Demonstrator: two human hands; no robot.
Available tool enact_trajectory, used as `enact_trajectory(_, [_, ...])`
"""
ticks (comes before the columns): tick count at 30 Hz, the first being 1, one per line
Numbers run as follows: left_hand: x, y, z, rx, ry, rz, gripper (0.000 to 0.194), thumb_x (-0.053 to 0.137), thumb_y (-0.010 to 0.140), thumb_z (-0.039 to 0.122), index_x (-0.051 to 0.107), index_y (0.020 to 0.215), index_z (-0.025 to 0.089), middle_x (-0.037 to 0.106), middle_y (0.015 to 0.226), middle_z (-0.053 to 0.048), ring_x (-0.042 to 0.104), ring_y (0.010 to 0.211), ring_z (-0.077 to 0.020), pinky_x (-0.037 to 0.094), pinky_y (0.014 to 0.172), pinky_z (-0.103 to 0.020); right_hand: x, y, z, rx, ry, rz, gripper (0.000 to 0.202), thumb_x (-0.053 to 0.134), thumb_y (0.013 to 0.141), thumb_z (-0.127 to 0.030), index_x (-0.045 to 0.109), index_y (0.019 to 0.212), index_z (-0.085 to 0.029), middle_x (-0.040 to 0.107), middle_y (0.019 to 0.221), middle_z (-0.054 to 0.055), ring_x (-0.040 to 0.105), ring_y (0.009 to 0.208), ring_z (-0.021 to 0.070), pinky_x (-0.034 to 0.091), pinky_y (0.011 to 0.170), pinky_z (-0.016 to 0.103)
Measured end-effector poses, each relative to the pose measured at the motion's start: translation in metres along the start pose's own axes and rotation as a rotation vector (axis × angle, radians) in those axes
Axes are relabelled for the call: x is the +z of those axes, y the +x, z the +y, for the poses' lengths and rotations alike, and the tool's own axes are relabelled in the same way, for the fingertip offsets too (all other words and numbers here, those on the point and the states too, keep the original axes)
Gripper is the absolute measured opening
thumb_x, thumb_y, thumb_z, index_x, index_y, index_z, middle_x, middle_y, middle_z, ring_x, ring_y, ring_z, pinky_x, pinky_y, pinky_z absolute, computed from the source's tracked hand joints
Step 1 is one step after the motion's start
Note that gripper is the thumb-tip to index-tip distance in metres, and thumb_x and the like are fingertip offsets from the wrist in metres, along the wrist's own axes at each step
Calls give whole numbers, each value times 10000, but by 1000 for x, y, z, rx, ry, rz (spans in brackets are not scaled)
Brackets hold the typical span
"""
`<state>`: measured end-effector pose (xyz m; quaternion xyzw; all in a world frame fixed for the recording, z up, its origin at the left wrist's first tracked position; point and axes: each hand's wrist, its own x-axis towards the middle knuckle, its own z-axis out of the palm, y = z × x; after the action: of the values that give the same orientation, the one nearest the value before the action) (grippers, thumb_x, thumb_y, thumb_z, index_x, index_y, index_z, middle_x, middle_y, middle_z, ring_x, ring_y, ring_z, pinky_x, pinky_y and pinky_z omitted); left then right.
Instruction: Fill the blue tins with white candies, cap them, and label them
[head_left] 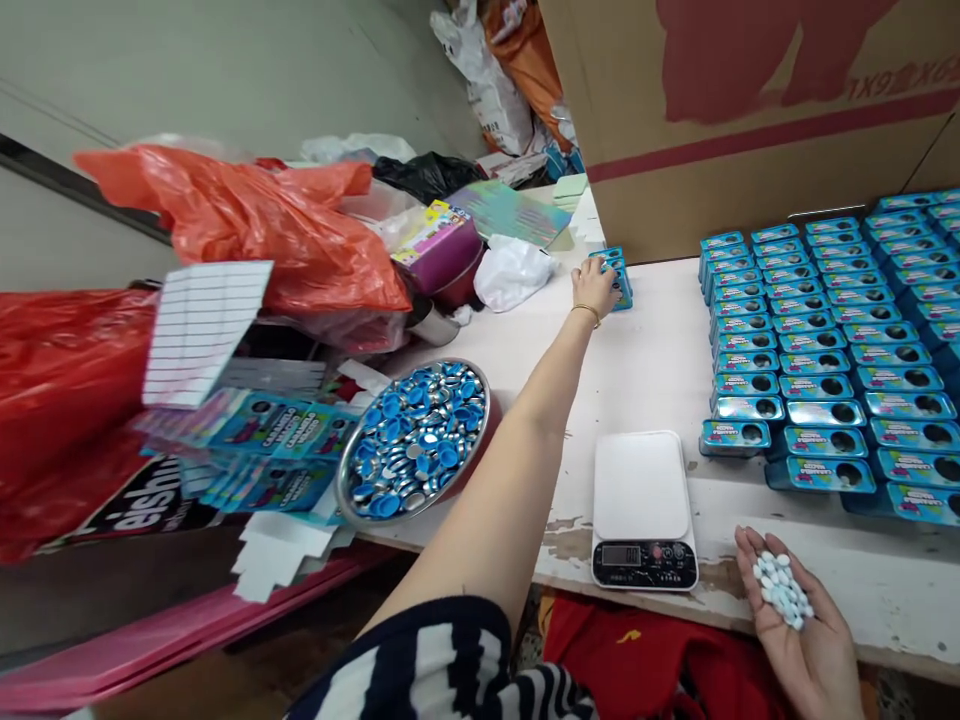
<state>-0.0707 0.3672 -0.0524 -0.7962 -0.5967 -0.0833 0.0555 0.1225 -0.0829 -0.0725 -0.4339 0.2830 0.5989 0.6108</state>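
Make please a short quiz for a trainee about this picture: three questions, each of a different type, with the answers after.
1. Multiple choice. What lies in the right hand?
A) a spoon
B) small white pieces
C) a roll of tape

2. True or false. The metal bowl holds folded cloth.

3. Fill the gap. The left hand is at some blue containers, close to the large ____.

Key
1. B
2. False; it holds many small blue and silver parts.
3. cardboard box
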Motion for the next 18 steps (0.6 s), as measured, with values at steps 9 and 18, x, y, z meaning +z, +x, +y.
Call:
enact_trajectory(9, [-55, -87, 11, 341, -52, -56, 236, 524, 833, 246, 672, 984, 141, 618, 1132, -155, 582, 1002, -275, 367, 985, -507, 7, 0, 0, -34, -86, -85, 251, 587, 781, -147, 695, 1006, -119, 712, 1130, 160, 643, 1136, 268, 561, 928, 359])
enact_trajectory(18, [-134, -268, 74, 684, -11, -301, 202, 479, 905, 263, 655, 910, 164, 649, 963, -89, 582, 688, -148, 386, 599, -292, 1, -12, 11, -2, -141, -156, 235, 566, 802, -140, 690, 1000, -113, 721, 1103, 138, 634, 1150, 271, 582, 903, 350])
